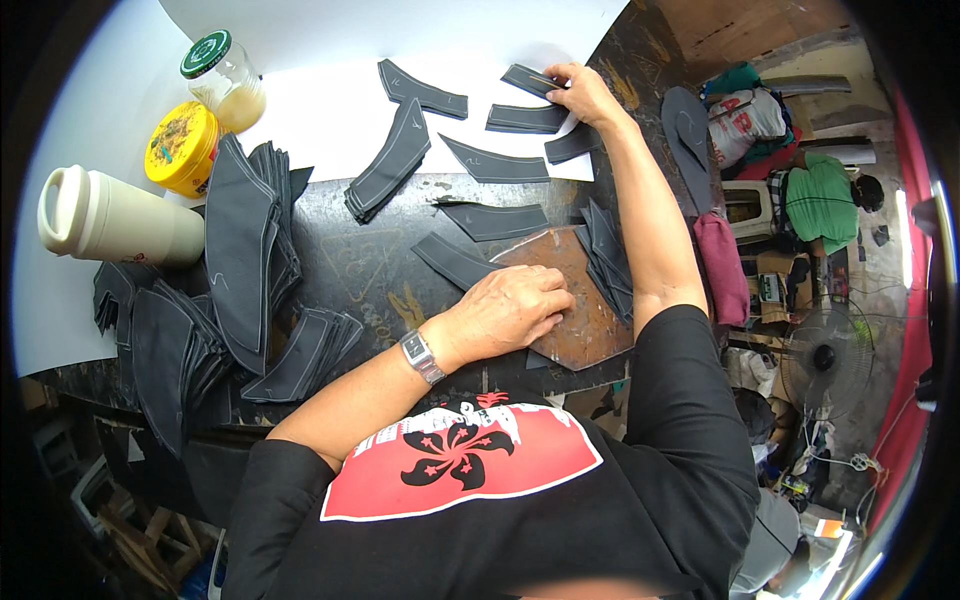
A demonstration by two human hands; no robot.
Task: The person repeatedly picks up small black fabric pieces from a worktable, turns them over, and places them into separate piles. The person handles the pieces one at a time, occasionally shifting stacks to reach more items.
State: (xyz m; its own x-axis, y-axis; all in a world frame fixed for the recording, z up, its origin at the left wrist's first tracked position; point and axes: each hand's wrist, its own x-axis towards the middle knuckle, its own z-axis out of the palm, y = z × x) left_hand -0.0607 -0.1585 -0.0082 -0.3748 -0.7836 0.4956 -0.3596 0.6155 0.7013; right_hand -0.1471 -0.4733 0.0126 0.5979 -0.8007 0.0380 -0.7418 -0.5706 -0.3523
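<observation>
My left hand [510, 312] is flat on the brown board [585, 330], fingers pressed together and curled slightly, wristwatch [421, 356] showing. It holds nothing; it just rests near the board's upper left edge, next to a dark strip [452, 260] that lies partly under the board.

My right hand [583, 93] is stretched out to the far side, fingertips pinching the end of a dark curved leather piece [530, 80] lying on the white sheet [330, 120]. More cut pieces lie around it (one [527, 119] just below the hand, one [572, 146] touching the wrist).

Big stacks of the same dark pieces [245, 250] sit to my left, near a yellow tin [182, 148], a glass jar with a green lid [226, 78] and a cream flask [115, 218]. A small stack [606, 258] is right of the board.
</observation>
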